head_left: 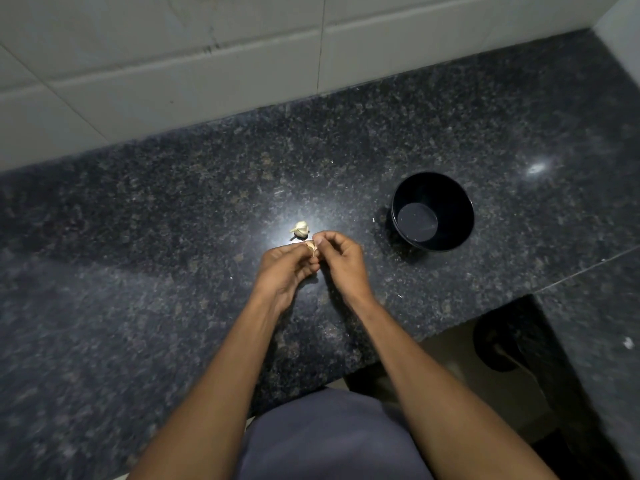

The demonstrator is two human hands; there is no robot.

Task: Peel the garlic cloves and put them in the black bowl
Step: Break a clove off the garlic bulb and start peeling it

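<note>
Garlic piece (302, 229) just beyond hands; black bowl (432, 211) right, apart.

Countertop (173, 237) looks like polished dark speckled granite — super glossy. Black bowl (432, 211) is smooth, kinda shiny plastic. Garlic (300, 229) skin's papery and matt — wall tiles (173, 64) smooth.

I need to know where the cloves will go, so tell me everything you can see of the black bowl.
The black bowl is small, round and deep, with a smooth glossy look, perhaps plastic. It stands upright on the dark speckled counter, to the right of and slightly beyond both hands. Its flat bottom shows clearly and nothing lies inside: no cloves yet. Nothing touches it except the counter; the right hand is apart from it. A tiny pale scrap lies on the counter just left of it.
</note>
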